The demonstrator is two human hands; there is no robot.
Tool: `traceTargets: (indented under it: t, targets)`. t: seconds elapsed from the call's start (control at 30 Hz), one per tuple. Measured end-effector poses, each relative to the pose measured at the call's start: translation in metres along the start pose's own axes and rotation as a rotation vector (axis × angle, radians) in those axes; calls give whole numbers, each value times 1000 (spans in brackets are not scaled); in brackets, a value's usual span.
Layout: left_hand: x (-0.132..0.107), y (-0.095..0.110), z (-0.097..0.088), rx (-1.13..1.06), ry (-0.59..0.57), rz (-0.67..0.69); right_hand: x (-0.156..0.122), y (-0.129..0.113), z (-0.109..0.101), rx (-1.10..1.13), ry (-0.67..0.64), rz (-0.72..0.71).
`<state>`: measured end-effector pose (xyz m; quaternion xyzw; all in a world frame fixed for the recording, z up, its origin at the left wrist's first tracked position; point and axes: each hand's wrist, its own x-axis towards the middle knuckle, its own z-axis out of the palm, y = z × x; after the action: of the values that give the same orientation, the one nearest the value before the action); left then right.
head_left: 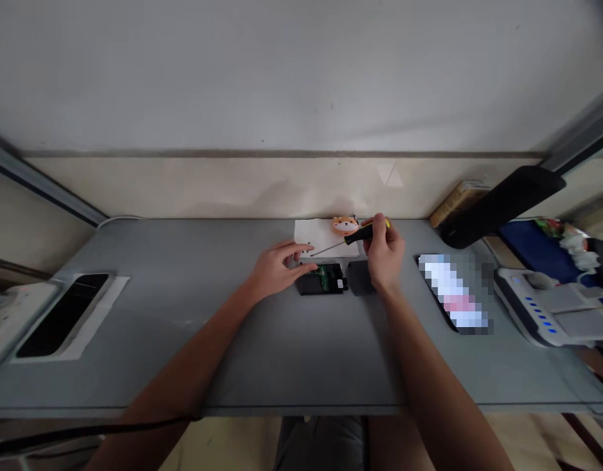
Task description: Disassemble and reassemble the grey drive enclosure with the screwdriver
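Note:
My right hand (384, 252) is shut on a screwdriver (358, 234) with a black and yellow handle, and its thin metal shaft points left over a sheet of white paper (328, 237). My left hand (282, 268) rests at the paper's near left corner, its fingers holding nothing. Just below those fingers lies an open black case (314, 284) with a green circuit board (326, 276) in it. A dark grey cover (360, 278) sits beside the case, partly behind my right hand. Small dark specks on the paper are too small to identify.
An orange animal-shaped figure (344, 226) stands at the paper's far edge against the wall. To the right lie a pixelated flat device (451, 291), a black lamp head (502, 206) and a white unit with blue lights (541, 307). A black panel (61, 314) is set in the grey table (184, 252).

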<state>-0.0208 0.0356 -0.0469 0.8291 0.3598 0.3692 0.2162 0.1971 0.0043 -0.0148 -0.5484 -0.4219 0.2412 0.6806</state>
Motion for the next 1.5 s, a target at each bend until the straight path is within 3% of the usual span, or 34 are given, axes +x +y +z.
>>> traceTargets:
  t: [0.2, 0.43, 0.6, 1.0, 1.37, 1.5]
  targets:
    - [1, 3, -7, 177, -19, -142, -4, -1, 0, -137, -59, -79]
    - [5, 9, -6, 197, -225, -293, -6, 0, 3, -237, -132, -104]
    - [5, 16, -8, 141, -311, -306, -7, 0, 3, -262, -147, -115]
    - [5, 11, -4, 59, -335, -255, -10, -3, 6, -301, -149, -145]
    - [3, 15, -2, 56, -288, -232, -35, -26, 18, -533, -313, -439]
    - [3, 15, -2, 87, -305, -221, -41, -30, 28, -602, -341, -481]
